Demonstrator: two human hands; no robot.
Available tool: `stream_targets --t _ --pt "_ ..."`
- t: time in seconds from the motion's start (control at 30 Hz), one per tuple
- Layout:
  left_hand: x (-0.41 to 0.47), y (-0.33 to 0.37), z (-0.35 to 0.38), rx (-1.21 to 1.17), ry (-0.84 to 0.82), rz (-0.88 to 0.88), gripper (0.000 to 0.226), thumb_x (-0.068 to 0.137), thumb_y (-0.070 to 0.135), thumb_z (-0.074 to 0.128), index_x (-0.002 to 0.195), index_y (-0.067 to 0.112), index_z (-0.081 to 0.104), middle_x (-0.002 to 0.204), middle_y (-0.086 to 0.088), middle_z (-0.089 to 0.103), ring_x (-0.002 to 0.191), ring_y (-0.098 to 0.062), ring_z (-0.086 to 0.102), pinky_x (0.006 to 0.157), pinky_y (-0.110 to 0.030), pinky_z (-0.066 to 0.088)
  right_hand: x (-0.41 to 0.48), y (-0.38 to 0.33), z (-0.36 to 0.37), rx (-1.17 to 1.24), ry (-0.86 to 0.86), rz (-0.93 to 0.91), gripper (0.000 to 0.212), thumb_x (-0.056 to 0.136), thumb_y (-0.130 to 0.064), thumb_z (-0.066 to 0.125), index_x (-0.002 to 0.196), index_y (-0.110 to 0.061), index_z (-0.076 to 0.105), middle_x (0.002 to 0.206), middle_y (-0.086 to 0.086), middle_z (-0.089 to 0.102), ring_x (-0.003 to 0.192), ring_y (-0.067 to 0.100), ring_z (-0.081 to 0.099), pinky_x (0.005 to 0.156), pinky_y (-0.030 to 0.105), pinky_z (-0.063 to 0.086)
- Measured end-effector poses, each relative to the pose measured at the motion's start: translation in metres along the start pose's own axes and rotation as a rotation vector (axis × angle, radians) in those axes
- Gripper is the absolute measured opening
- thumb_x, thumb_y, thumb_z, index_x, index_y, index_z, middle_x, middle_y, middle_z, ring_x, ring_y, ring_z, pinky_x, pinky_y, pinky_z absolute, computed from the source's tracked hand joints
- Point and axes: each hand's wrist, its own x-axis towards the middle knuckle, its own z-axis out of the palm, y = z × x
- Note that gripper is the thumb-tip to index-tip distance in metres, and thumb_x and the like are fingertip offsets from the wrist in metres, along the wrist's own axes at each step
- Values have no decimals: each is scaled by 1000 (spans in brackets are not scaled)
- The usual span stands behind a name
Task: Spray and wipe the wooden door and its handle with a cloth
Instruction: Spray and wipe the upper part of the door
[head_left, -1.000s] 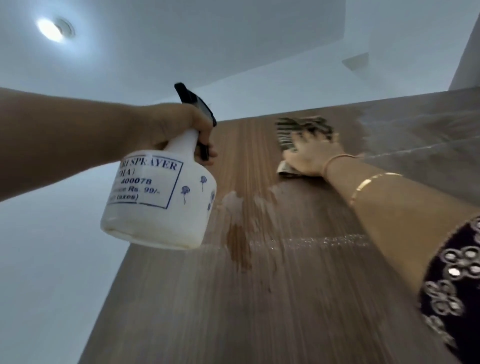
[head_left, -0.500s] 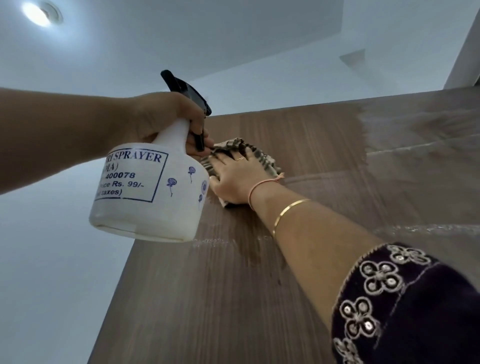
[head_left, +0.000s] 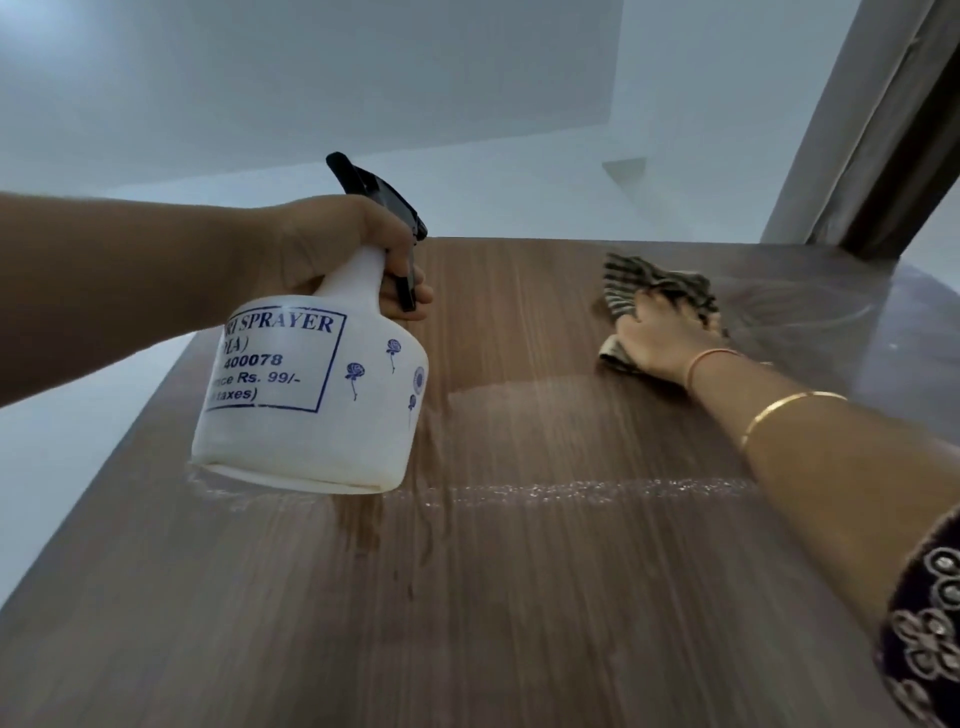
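Note:
I look up along the brown wooden door (head_left: 519, 571), whose top edge runs across the middle of the view. My left hand (head_left: 332, 249) grips the neck and black trigger of a white spray bottle (head_left: 311, 395) with blue print, held up in front of the door's left part. My right hand (head_left: 660, 338) presses a striped cloth (head_left: 649, 283) flat against the door near its upper right. Wet streaks and a line of droplets show on the wood below both hands. The door handle is out of view.
The dark door frame (head_left: 893, 135) rises at the upper right. White ceiling and wall (head_left: 363, 78) fill the space above and left of the door. My dark embroidered sleeve (head_left: 930, 623) is at the lower right edge.
My right hand has swept the cloth from beside the bottle back to the upper right of the door. The view has shifted, and the ceiling light has left the frame.

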Motion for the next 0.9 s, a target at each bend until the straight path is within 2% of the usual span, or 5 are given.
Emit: stream_targets --t 0.17,0.4,0.53,0.67,0.9 --pt "11 -2 37 -16 -35 13 21 88 -3 35 87 0 55 84 -15 58 48 -17 67 40 -25 51 5 8 2 -26 70 20 55 96 -40 25 147 -19 28 159 -2 17 146 25 11 116 53 2" --pt "42 6 117 -10 -17 83 19 88 0 37 91 2 55 85 -14 60 51 -15 68 43 -22 52 17 -12 6 -2 48 -428 54 99 -38 23 151 -23 21 160 -6 13 146 18 10 118 47 -3" --pt "58 25 156 25 -18 118 23 88 2 41 106 -3 54 91 -14 64 62 -19 69 49 -26 56 41 46 -3 -4 73 -289 55 96 -41 23 148 -21 26 158 -1 20 144 23 16 117 49 4" --pt "77 34 189 99 -4 112 15 87 5 41 90 1 56 83 -11 66 66 -19 69 56 -29 60 53 121 -15 -15 81 -106 57 96 -42 23 148 -18 27 157 1 21 144 24 15 117 50 4" --pt "103 49 240 141 65 150 10 84 8 42 76 12 47 69 -3 55 55 -13 57 61 -26 46 55 142 -17 -11 86 -150 60 96 -42 24 150 -15 22 158 1 17 146 24 11 117 49 2"
